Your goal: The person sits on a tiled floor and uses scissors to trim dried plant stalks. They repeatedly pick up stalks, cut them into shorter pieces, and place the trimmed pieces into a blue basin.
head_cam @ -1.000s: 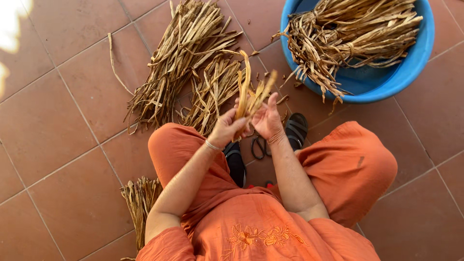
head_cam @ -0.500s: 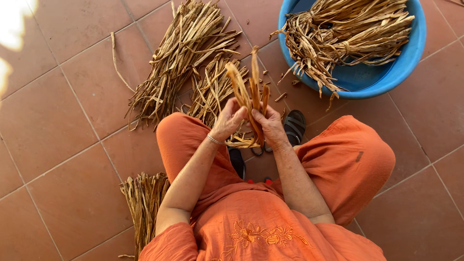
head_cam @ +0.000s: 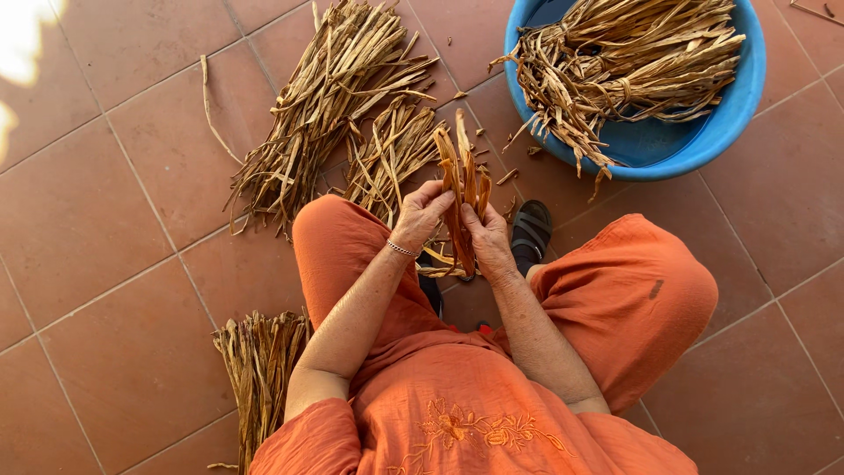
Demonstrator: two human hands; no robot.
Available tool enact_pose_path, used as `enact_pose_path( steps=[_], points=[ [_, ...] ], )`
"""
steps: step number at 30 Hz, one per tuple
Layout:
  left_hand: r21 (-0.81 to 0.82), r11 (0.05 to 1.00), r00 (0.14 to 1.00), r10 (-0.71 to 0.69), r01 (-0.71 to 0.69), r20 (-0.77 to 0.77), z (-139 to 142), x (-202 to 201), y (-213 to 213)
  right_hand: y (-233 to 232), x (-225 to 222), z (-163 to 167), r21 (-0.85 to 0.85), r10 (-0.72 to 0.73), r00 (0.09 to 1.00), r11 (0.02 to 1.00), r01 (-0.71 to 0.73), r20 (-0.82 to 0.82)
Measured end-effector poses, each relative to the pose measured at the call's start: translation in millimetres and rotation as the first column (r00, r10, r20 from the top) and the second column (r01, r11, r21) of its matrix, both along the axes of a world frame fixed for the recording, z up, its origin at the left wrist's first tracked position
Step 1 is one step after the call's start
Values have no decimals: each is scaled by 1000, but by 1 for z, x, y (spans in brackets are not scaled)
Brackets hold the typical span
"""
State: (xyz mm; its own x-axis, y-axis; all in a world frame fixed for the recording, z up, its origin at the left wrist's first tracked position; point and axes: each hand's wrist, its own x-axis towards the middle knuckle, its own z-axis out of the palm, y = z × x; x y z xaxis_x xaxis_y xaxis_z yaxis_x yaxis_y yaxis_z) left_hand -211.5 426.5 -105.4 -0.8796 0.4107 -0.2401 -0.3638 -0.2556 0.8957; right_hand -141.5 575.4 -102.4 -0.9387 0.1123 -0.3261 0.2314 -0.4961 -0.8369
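Above the knees, left hand (head_cam: 422,214) and right hand (head_cam: 488,237) pinch the dried strips (head_cam: 463,189) — now gathered upright, no longer splayed.

Dried leaf strips (head_cam: 463,189): fibrous, matt, rough. Tub (head_cam: 703,141) nr strips: smooth plastic, blue. Floor (head_cam: 97,237): matt terracotta tile. Clothing (head_cam: 615,299): orange cloth.

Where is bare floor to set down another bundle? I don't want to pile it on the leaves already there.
Bare tiles lie left of the big leaf pile, and more right of the knee, below the blue tub. It is crowded ahead of both hands, between pile and tub.
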Motion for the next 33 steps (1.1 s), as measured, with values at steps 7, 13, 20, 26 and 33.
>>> enact_pose_path(
  steps=[7, 13, 20, 26, 33],
  points=[
    [113, 984, 986, 127, -138, 106, -4, -1, 3, -7, -1, 1, 223, 62, 996, 974, -46, -66],
    [182, 960, 975, 193, -212, 112, 1, -4, 4, -6, 0, 0, 255, 100, 995, 962, -97, 1],
    [255, 932, 965, 230, -257, 129, 5, -18, -8, 14, -1, 0, 27, 114, 991, 993, -113, -62],
    [225, 940, 964, 233, -256, 126, 5, -21, -7, 5, 5, 4, 128, 316, 948, 942, -310, -35],
    [227, 922, 945, 281, -313, 165, 13, -18, -9, -2, 7, 10, 35, 152, 988, 988, -151, -37]
  ],
)
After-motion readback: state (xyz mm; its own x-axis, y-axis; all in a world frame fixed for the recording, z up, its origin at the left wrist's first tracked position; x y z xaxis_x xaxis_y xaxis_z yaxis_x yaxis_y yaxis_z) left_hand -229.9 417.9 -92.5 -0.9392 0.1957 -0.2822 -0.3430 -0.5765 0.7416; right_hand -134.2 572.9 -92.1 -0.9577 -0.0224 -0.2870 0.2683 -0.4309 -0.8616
